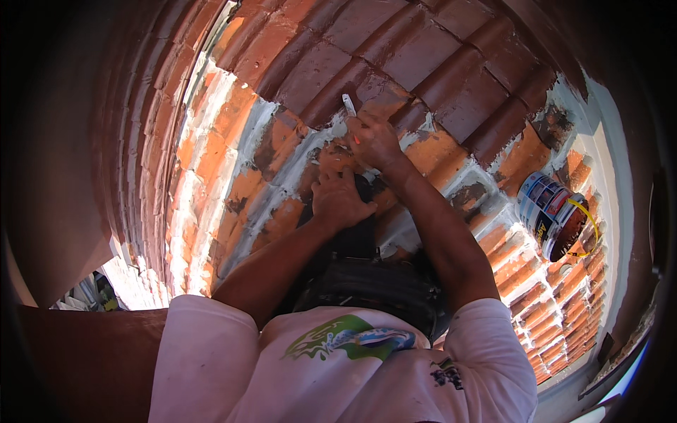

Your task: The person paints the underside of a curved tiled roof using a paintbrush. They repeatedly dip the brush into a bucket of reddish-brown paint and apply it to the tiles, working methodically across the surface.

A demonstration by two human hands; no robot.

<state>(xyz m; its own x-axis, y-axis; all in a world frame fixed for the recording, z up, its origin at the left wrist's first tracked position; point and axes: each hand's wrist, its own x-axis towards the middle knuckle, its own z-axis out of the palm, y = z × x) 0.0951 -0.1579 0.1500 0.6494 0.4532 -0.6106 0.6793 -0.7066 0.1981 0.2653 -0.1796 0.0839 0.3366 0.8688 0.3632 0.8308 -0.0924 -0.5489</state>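
Note:
My right hand (375, 141) is closed around what looks like a slim paintbrush (348, 105). Its pale end points away from me over the dark painted tiles, and I cannot make out its bristles. Below it and to the left, my left hand (339, 200) rests palm down with its fingers apart, by my dark-trousered leg (356, 236). Under and ahead of both hands lie curved roof tiles. The far ones (416, 56) are coated glossy brownish red. Nearer ones (431, 156) are bare orange with grey-white patches along the joints.
On the tiles to the right, a paint bucket (539, 204) with a yellow handle leans over, dark red-brown inside. Beyond it runs a pale grey edge strip (613, 176). A smooth brown surface (63, 211) stands at the left. Sunlit, whitish tile rows (201, 169) slope down beside it.

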